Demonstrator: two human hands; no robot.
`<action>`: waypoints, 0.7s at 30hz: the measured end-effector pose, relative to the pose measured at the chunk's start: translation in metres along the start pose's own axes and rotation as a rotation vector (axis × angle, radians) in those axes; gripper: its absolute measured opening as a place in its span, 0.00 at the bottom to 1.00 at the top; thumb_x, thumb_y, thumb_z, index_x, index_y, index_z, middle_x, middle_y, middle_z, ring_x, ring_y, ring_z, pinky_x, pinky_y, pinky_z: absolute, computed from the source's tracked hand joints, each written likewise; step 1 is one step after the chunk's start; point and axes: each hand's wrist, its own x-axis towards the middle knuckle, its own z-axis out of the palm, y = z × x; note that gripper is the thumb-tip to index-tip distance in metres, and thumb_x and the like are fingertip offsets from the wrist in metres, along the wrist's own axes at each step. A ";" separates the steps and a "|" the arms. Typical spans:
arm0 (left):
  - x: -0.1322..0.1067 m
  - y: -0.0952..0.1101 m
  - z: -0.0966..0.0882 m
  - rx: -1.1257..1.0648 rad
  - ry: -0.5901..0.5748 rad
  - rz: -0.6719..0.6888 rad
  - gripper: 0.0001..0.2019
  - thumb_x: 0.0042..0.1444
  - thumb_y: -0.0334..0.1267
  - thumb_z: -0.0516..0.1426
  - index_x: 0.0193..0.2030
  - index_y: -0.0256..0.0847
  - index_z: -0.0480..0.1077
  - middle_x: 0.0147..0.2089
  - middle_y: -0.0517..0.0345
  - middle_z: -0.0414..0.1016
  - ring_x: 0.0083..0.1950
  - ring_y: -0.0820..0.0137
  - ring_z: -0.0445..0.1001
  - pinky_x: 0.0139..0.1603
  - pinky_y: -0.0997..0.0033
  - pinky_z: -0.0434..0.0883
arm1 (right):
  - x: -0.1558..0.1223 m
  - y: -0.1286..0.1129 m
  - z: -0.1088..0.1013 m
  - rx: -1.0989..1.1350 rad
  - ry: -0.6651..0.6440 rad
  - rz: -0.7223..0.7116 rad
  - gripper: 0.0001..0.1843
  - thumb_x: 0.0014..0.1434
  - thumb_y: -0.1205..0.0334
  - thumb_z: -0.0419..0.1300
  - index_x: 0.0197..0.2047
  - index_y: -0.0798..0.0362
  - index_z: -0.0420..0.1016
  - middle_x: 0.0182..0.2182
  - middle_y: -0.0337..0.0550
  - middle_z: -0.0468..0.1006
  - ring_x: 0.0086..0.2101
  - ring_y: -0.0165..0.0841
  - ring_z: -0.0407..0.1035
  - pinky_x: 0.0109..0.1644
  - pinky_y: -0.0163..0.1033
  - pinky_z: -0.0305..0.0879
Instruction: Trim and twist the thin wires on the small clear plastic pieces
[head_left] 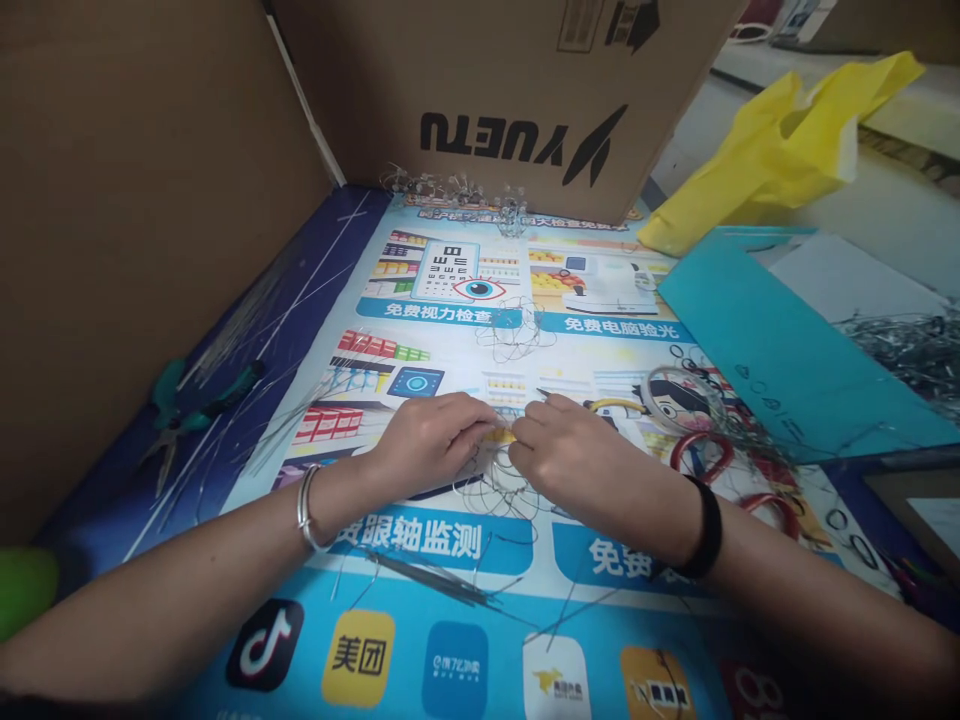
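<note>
Between my hands is a looped piece of thin silvery wire (507,490), low over the printed sheet (600,350). My left hand (427,440) pinches at its upper part, fingertips pressed together. Close beside it, my right hand (577,450) is also closed on the wire, fingers curled in. A short dark pointed tip (543,393) sticks out above the right fingers; what it belongs to is hidden. Beyond the hands lies another looped wire flower shape (517,330). Loose straight wires (431,578) lie in front of the wire piece.
Teal-handled pliers (180,415) and long wires (240,325) lie at left. Red-handled scissors (701,455) and a clear ring-shaped roll (679,400) are at right. A teal box (795,350) holds tangled wire. Behind stand a cardboard box (510,80), wire pieces (465,188) and a yellow bag (757,160).
</note>
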 end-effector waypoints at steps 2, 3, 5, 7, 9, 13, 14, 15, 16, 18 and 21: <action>0.000 0.000 0.000 -0.001 -0.012 -0.008 0.05 0.57 0.32 0.53 0.38 0.39 0.70 0.33 0.59 0.77 0.34 0.73 0.74 0.33 0.75 0.69 | 0.003 -0.002 -0.004 -0.031 -0.026 -0.017 0.07 0.55 0.73 0.55 0.27 0.55 0.69 0.27 0.45 0.70 0.32 0.37 0.61 0.36 0.42 0.49; 0.000 0.000 0.000 -0.003 -0.019 -0.015 0.06 0.57 0.32 0.53 0.38 0.39 0.70 0.33 0.59 0.77 0.34 0.73 0.74 0.33 0.75 0.69 | 0.005 -0.003 -0.005 -0.042 -0.037 -0.023 0.07 0.54 0.73 0.55 0.27 0.55 0.69 0.26 0.45 0.70 0.31 0.37 0.61 0.35 0.42 0.49; 0.000 0.000 0.000 -0.009 -0.037 -0.037 0.06 0.58 0.33 0.52 0.38 0.39 0.70 0.34 0.59 0.77 0.34 0.73 0.74 0.32 0.75 0.68 | 0.007 -0.004 -0.005 -0.057 -0.052 -0.033 0.07 0.55 0.73 0.55 0.28 0.55 0.68 0.26 0.46 0.70 0.31 0.37 0.61 0.35 0.42 0.49; 0.001 0.001 0.000 -0.021 -0.059 -0.065 0.06 0.58 0.33 0.51 0.39 0.39 0.70 0.34 0.59 0.77 0.34 0.74 0.73 0.32 0.75 0.68 | 0.008 -0.003 -0.001 -0.060 -0.048 -0.042 0.06 0.55 0.73 0.54 0.29 0.55 0.68 0.27 0.46 0.71 0.31 0.38 0.61 0.35 0.42 0.49; 0.003 0.001 -0.001 -0.033 -0.077 -0.085 0.07 0.59 0.34 0.51 0.39 0.39 0.70 0.34 0.59 0.76 0.34 0.74 0.73 0.32 0.75 0.68 | 0.006 0.000 0.005 -0.046 -0.023 -0.044 0.06 0.56 0.73 0.53 0.30 0.55 0.68 0.28 0.46 0.71 0.32 0.38 0.62 0.35 0.42 0.49; 0.004 0.003 -0.003 -0.067 -0.081 -0.148 0.06 0.56 0.32 0.52 0.39 0.39 0.69 0.33 0.60 0.76 0.32 0.75 0.72 0.31 0.76 0.67 | 0.000 0.003 0.015 0.034 0.043 0.016 0.05 0.57 0.70 0.51 0.32 0.55 0.67 0.29 0.45 0.72 0.31 0.36 0.62 0.36 0.41 0.50; 0.005 0.003 -0.004 -0.084 -0.079 -0.172 0.06 0.55 0.31 0.53 0.39 0.39 0.69 0.33 0.60 0.76 0.31 0.75 0.71 0.29 0.77 0.66 | -0.001 0.004 0.016 0.060 0.055 0.047 0.05 0.56 0.70 0.52 0.31 0.55 0.67 0.28 0.45 0.72 0.31 0.36 0.62 0.36 0.41 0.50; 0.005 0.003 -0.005 -0.104 -0.079 -0.198 0.07 0.54 0.30 0.53 0.39 0.39 0.68 0.33 0.61 0.75 0.29 0.76 0.71 0.29 0.77 0.66 | -0.003 0.004 0.016 0.091 0.063 0.082 0.04 0.55 0.69 0.52 0.31 0.55 0.67 0.27 0.45 0.72 0.30 0.35 0.62 0.35 0.40 0.50; 0.005 0.003 -0.005 -0.127 -0.080 -0.222 0.08 0.52 0.28 0.53 0.39 0.39 0.68 0.33 0.62 0.75 0.29 0.77 0.70 0.28 0.78 0.65 | -0.004 0.004 0.016 0.126 0.072 0.120 0.04 0.55 0.69 0.52 0.30 0.55 0.67 0.26 0.44 0.72 0.29 0.35 0.62 0.35 0.40 0.50; 0.005 0.002 -0.005 -0.176 -0.090 -0.266 0.10 0.51 0.27 0.52 0.39 0.39 0.68 0.33 0.63 0.75 0.27 0.79 0.69 0.27 0.80 0.65 | -0.006 0.004 0.017 0.206 0.092 0.192 0.05 0.54 0.69 0.52 0.29 0.55 0.67 0.25 0.43 0.71 0.29 0.33 0.62 0.34 0.39 0.51; 0.005 0.000 -0.006 -0.235 -0.115 -0.315 0.10 0.51 0.26 0.52 0.39 0.40 0.68 0.33 0.63 0.74 0.27 0.80 0.68 0.27 0.81 0.65 | -0.008 0.005 0.021 0.328 0.141 0.260 0.06 0.53 0.70 0.51 0.28 0.55 0.67 0.26 0.42 0.71 0.29 0.32 0.62 0.34 0.37 0.52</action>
